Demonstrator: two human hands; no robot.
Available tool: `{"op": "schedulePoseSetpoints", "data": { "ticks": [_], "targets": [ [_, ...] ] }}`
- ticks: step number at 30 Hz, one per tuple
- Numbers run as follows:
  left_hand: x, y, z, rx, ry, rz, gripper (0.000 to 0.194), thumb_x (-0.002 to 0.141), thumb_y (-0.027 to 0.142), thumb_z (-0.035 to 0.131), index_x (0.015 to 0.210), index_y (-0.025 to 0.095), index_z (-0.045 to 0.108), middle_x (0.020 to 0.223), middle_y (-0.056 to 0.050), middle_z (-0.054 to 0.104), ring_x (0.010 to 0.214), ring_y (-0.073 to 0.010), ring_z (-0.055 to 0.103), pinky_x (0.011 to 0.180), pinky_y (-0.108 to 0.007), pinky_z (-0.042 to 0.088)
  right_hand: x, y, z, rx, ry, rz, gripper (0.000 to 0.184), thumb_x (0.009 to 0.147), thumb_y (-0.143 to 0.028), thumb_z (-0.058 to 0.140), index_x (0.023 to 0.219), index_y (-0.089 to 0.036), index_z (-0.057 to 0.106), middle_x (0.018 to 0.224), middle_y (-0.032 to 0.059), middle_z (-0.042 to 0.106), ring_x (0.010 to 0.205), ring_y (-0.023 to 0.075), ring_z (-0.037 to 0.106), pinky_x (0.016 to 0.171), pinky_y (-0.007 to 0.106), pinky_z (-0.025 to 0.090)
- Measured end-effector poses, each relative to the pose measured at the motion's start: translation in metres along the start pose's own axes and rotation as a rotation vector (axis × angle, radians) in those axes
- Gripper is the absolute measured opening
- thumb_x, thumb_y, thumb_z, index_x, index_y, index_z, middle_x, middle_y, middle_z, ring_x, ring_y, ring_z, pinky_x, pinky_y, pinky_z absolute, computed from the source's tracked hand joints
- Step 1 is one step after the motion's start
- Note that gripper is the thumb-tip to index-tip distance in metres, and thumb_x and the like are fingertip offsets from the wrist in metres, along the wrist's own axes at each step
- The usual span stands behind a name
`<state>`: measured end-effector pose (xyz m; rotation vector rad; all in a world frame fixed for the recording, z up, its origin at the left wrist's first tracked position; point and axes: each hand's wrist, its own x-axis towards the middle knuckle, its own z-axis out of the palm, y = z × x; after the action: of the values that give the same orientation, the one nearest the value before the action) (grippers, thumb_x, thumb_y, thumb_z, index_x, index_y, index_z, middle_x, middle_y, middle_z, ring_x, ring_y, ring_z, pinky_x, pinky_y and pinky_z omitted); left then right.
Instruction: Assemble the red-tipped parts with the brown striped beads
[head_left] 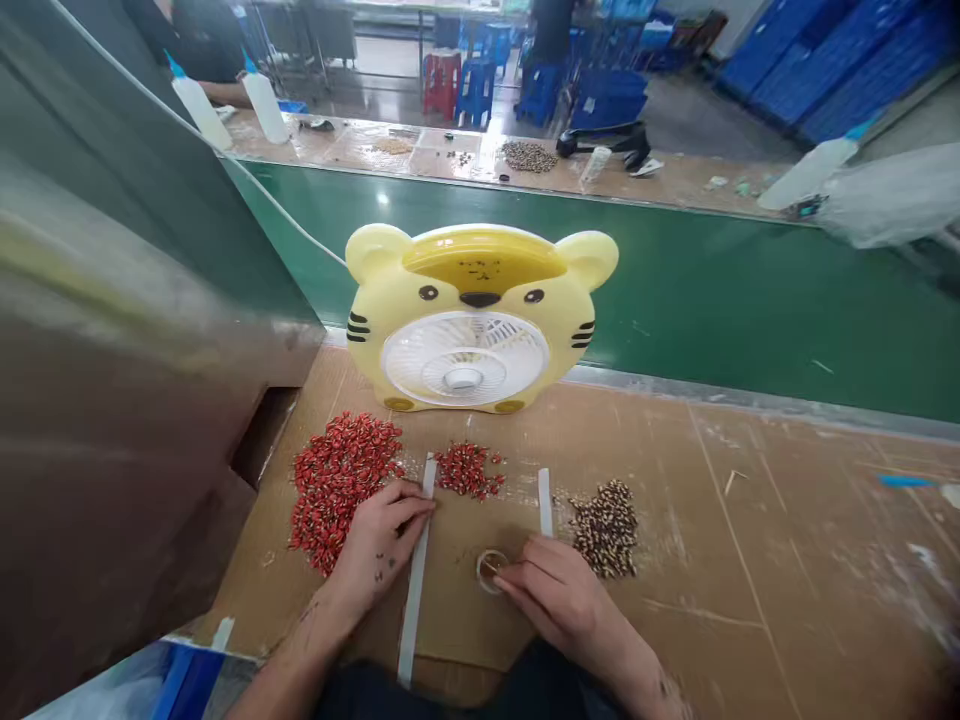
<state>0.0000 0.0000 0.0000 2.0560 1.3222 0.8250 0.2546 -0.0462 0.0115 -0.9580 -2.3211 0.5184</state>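
Stick is being pinched by the grip of the right hand, its tip being held at the dish on the counter. Fingertips of the left hand are being held close together at the left strip; whether anything is being pinched cannot be told. Red pieces are lying left, dark pieces right.

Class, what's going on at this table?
The right hand seems to pinch a thin pale stick at a small round translucent dish. The left hand is beside a large heap of small red pieces, fingertips at a white tape strip. A smaller red heap lies beyond the dish; a dark and tan heap lies rightward.
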Motion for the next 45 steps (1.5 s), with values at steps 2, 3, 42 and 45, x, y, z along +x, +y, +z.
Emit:
{"op": "schedulePoseSetpoints", "data": {
  "ticks": [2,3,42,45],
  "targets": [
    [-0.002,-0.001,-0.005,0.019,-0.004,0.008,0.023,0.087,0.008,0.057,0.088,0.017,0.078,0.094,-0.008,0.072,0.085,-0.0161,0.072,0.079,-0.022,0.057,0.001,0.004,-0.002,0.014,0.019,0.027,0.018,0.1,-0.014,0.049,0.089,-0.014,0.063,0.069,0.0037,0.058,0.064,0.0166,0.046,0.061,0.028,0.037],
    [-0.003,-0.001,-0.008,0.025,-0.004,0.005,0.024,0.087,0.008,0.057,0.088,0.017,0.078,0.096,-0.009,0.073,0.086,-0.0162,0.072,0.08,-0.022,0.056,0.001,0.006,-0.003,0.018,0.022,0.037,0.017,0.1,-0.014,0.05,0.089,-0.014,0.063,0.07,0.0038,0.058,0.065,0.0167,0.047,0.061,0.028,0.037],
    [-0.016,0.037,0.027,-0.855,-0.134,-0.758,0.014,0.069,0.025,0.076,0.08,0.017,0.08,0.068,-0.004,0.075,0.061,-0.0136,0.062,0.06,-0.021,0.045,0.004,0.006,-0.021,0.126,-0.055,0.122,0.02,0.099,-0.019,0.052,0.085,-0.016,0.066,0.071,0.004,0.06,0.066,0.0161,0.053,0.06,0.027,0.042],
    [-0.016,0.039,0.027,-0.871,-0.134,-0.767,0.015,0.069,0.025,0.076,0.08,0.016,0.08,0.069,-0.004,0.076,0.063,-0.0149,0.064,0.061,-0.022,0.046,0.006,0.004,-0.029,0.233,0.076,0.19,0.015,0.097,-0.019,0.057,0.086,-0.017,0.067,0.069,0.0028,0.06,0.064,0.0154,0.055,0.058,0.026,0.043]
  ]
}}
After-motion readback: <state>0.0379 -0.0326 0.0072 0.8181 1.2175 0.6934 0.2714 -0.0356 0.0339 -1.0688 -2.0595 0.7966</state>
